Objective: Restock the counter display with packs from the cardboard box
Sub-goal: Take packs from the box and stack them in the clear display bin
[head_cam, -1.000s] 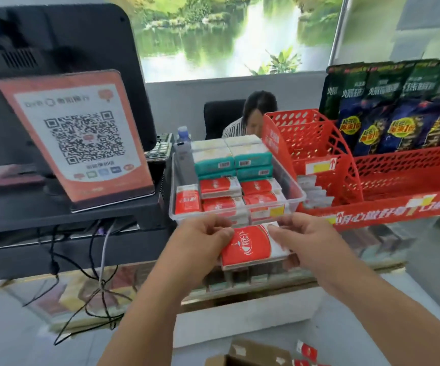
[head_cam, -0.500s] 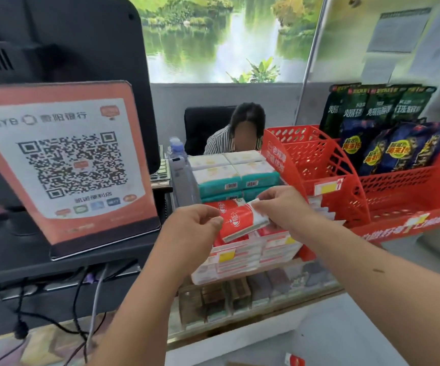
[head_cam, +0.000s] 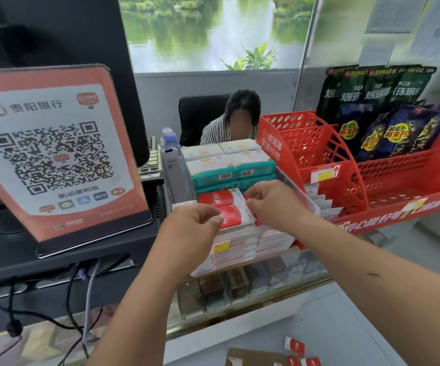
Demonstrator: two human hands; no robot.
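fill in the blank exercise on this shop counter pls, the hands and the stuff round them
1. The left hand and the right hand pinch a white and ____ pack on top of the display tray.
2. The QR code sign stands to the ____ of that tray.
3. The cardboard box shows at the ____ edge of the view.
4. The seated person behind the counter wears a ____ shirt.

Missing words: red; left; bottom; striped.
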